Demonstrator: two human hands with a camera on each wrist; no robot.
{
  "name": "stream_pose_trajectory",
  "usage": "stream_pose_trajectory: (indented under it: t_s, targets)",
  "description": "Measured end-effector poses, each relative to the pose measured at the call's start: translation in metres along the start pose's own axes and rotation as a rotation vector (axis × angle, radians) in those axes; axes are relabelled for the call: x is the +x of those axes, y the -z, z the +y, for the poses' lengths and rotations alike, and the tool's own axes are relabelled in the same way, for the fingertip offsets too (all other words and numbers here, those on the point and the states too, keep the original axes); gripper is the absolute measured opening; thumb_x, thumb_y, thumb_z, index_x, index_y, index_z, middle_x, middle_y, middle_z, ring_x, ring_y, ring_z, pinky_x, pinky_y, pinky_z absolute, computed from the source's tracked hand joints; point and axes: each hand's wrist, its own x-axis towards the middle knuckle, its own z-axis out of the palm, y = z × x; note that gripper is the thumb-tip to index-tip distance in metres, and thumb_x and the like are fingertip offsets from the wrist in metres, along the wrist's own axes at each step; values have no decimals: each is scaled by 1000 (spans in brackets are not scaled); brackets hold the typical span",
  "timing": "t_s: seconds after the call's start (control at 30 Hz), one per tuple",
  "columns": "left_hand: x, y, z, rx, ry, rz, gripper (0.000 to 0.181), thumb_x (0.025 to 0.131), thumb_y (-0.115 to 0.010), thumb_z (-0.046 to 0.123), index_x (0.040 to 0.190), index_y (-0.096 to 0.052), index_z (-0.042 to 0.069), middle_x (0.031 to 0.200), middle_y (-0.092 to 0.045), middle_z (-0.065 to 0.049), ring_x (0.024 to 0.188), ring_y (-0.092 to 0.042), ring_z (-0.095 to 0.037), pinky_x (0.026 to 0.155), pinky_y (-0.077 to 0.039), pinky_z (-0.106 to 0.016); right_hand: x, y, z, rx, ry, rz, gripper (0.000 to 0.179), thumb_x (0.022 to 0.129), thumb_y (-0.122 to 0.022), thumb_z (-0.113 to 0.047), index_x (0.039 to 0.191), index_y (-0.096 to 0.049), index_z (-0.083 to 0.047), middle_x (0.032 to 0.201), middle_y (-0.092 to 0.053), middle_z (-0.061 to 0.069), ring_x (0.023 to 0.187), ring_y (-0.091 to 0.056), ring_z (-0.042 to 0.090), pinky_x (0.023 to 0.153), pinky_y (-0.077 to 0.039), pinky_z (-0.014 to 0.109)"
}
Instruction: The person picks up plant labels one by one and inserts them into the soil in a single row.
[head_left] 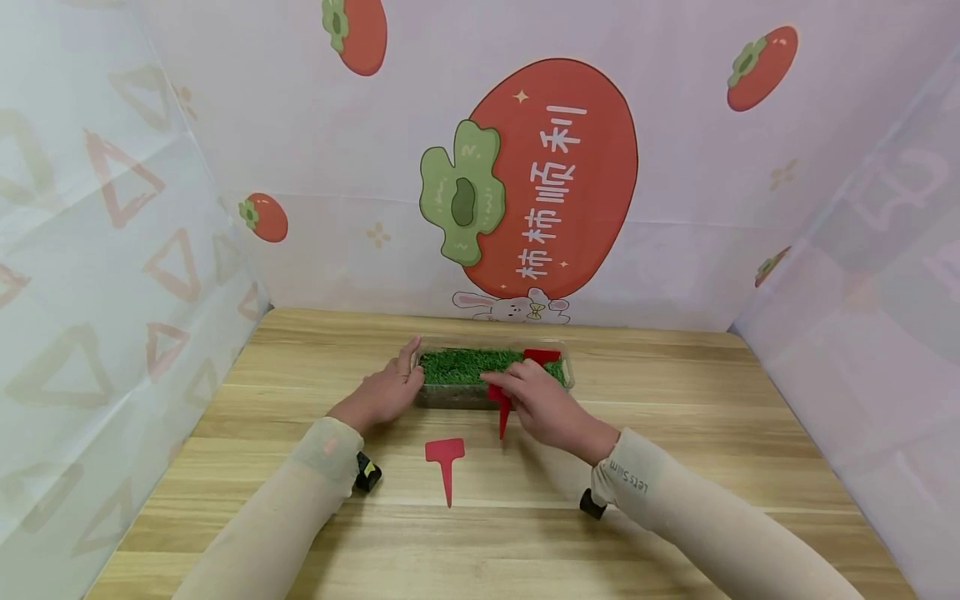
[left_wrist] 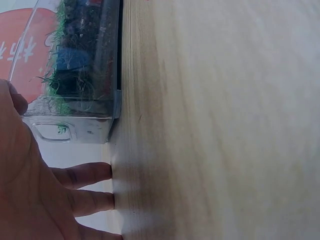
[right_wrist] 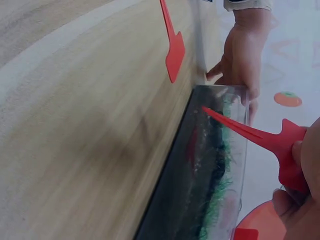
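Observation:
A clear plastic box (head_left: 453, 398) with dark soil and green artificial grass (head_left: 459, 365) stands toward the back of the table. My left hand (head_left: 386, 392) is at the box's left end; in the left wrist view its thumb is by the rim and the other straight fingers reach down to the tabletop. Between thumb and fingers, my right hand (head_left: 551, 408) pinches a red T-shaped plant label (right_wrist: 289, 155) by its wide head. Its pointed stem hangs in front of the box. Another red label (head_left: 542, 356) shows upright in the grass at the right end.
One more red plant label (head_left: 446, 452) lies flat on the wooden table (head_left: 675, 417), in front of the box, its tip toward me. Behind the table rises a wall sheet (head_left: 675, 250) printed with persimmons; patterned sheets also hang at both sides.

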Motion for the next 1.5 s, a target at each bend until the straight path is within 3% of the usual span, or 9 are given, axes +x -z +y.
stream_pose_trajectory:
  t_s: [0.33,0.53,0.73,1.07,1.5]
  targets:
    - [1,-2,0,-1,-12,12,64,107,-18,47,162,9,28,163,-24,-22,144,-31,-49,111,-18,-75,5,15,3,44,36,129,29,90,-72,-4,117,-75,-15,102,-75,-6,89,-62,11,82,-53,30]
    - [0,-1,-1,1,1,4,64,107,-18,47,161,11,29,163,-23,-24,141,-35,-51,111,-19,-74,7,22,3,21,19,142,29,88,-74,-3,113,-77,-18,100,-75,-8,87,-66,9,80,-56,27]
    - [1,0,-1,2,-9,9,64,107,-18,47,161,12,30,162,-24,-25,141,-36,-51,112,-22,-72,7,25,10,-9,38,215,38,82,-75,7,110,-78,-19,94,-76,-7,85,-69,9,79,-58,30]
    - [1,-1,0,-2,6,10,64,107,-19,47,162,9,29,162,-24,-26,139,-37,-53,112,-19,-74,16,30,21,24,76,276,35,84,-75,5,113,-78,-15,100,-76,-1,88,-71,12,78,-59,30]
    - [2,-1,0,4,11,3,64,107,-17,48,161,10,29,162,-22,-27,139,-35,-55,111,-16,-76,29,38,28,-1,58,358,25,90,-71,-1,110,-78,-14,101,-76,1,90,-67,18,78,-59,36]
